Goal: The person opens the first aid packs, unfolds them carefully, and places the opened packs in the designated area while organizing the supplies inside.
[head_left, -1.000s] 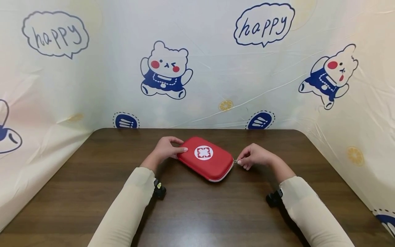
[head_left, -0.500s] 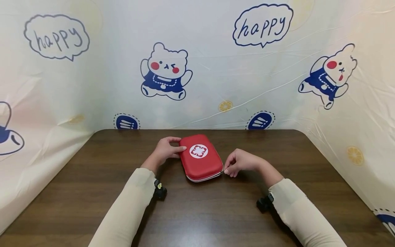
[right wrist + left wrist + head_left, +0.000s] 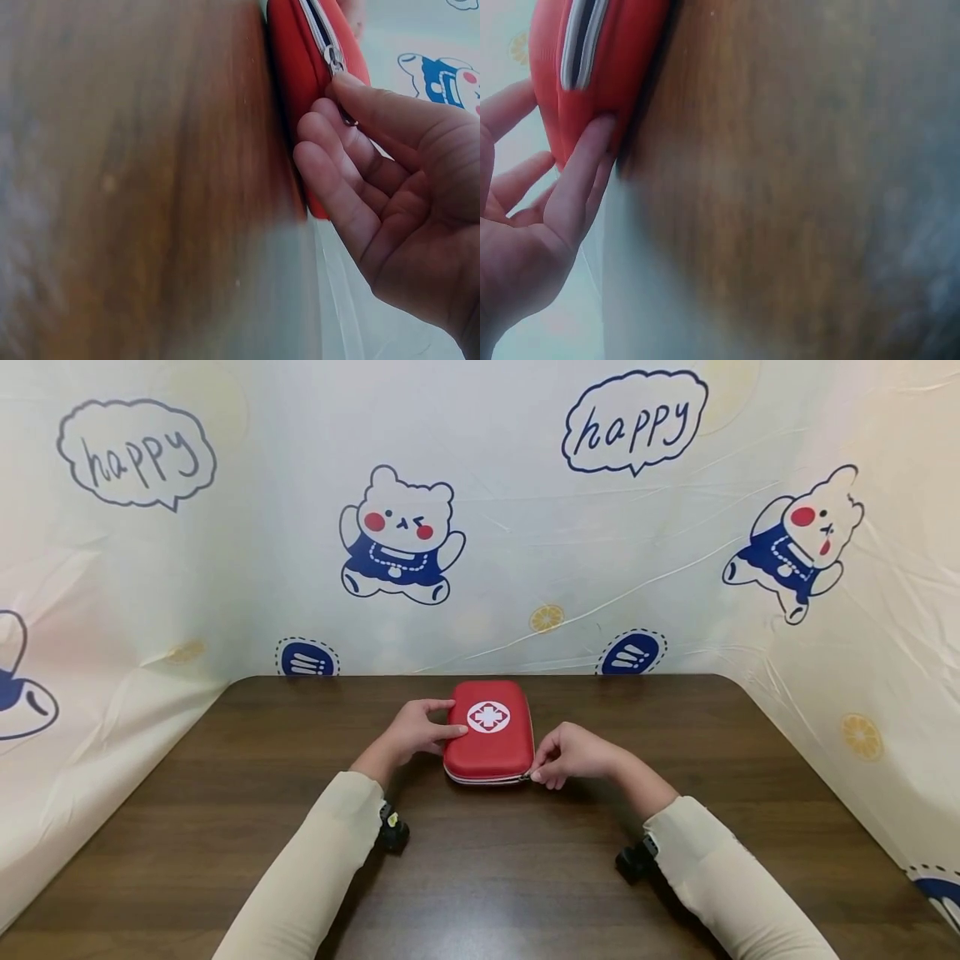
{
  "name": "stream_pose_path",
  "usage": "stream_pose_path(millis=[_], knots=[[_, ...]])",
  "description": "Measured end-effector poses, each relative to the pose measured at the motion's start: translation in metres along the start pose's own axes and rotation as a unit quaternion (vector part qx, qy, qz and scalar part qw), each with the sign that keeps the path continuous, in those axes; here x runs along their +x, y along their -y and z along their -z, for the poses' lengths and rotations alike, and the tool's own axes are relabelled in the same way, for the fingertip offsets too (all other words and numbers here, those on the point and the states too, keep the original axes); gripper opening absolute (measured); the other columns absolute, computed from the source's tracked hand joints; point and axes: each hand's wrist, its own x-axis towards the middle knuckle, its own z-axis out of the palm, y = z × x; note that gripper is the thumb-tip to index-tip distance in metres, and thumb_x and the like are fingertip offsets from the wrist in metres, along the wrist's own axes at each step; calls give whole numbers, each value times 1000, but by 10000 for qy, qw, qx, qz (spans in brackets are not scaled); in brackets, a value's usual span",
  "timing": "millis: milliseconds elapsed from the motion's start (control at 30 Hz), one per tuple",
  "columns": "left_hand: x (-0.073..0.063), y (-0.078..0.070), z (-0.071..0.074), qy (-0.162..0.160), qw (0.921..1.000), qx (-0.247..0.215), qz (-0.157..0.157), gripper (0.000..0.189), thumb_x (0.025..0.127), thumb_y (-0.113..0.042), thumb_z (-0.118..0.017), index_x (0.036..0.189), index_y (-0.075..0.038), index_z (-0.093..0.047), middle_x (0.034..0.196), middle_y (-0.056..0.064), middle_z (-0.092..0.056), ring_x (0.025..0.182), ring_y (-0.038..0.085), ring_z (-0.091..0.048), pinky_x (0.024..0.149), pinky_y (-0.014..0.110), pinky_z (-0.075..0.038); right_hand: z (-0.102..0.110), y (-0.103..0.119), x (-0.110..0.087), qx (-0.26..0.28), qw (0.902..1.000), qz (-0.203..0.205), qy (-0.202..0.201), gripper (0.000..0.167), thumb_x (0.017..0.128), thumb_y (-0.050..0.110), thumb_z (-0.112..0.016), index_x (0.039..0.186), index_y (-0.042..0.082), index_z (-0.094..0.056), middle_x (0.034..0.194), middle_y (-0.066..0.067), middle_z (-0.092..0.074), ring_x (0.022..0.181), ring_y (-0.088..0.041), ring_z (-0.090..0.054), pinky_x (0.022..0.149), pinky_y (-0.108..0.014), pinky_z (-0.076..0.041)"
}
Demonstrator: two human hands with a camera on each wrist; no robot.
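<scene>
One red case, between both hands

Case: solid red. Badge: white ground, red-and-white cross motif. Zipper: whitish bands, dark strip between. Zipper pull: silvery. Bench: dark brown, wood grain. Sleeves: plain cream. Wrist cameras: black, left one with yellow-green spot. Backdrop sheet: pale, with white-and-navy bears, red cheeks; navy-outlined speech bubbles, lettered "happy"; yellow-orange fruit slices; navy ovals, dashed borders.
</scene>
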Motion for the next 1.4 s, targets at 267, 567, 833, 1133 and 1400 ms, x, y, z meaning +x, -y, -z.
stream_pose_path(millis=[267, 567, 833, 1133, 1400], knots=[[-5, -3, -4, 259, 9987, 436, 53, 86, 77, -24, -84, 149, -13, -39, 142, 19, -41, 90, 26, -67, 70, 40, -60, -4, 5, 0, -122, 9999, -19, -10, 4, 84, 10, -77, 86, 7, -76, 76, -6, -70, 64, -21, -66, 62, -37, -60], [-7, -2, -9, 156, 9978, 642, 74, 86, 77, -24, -84, 150, -14, -39, 142, 18, -43, 92, 25, -66, 68, 39, -60, 1, -1, -8, -269, 9996, 125, 10, 5, 85, 11, -76, 84, 6, -75, 74, -6, -69, 63, -20, -65, 61, -37, -59], [-11, -5, -9, 205, 9974, 688, 43, 87, 77, -24, -84, 150, -14, -39, 141, 18, -43, 93, 26, -65, 68, 39, -60, 16, -6, -10, -318, 9994, 118, -109, 6, 86, 10, -75, 87, 4, -75, 76, -7, -70, 66, -22, -66, 64, -39, -60], [-13, -9, -7, 272, 9965, 786, -16, 87, 77, -25, -84, 150, -15, -39, 143, 16, -42, 100, 28, -62, 68, 38, -60, 24, -9, -4, -339, 9989, -112, -317, 8, 86, 11, -74, 88, 4, -75, 77, -7, -69, 66, -22, -64, 66, -36, -59], [-14, -9, -8, 368, 9961, 808, -14, 86, 77, -23, -84, 150, -16, -40, 143, 16, -43, 99, 28, -62, 68, 38, -60, 28, -12, -2, -446, 9979, -134, -455, 5, 86, 10, -74, 87, 5, -75, 77, -7, -69, 66, -21, -64, 65, -36, -59]])
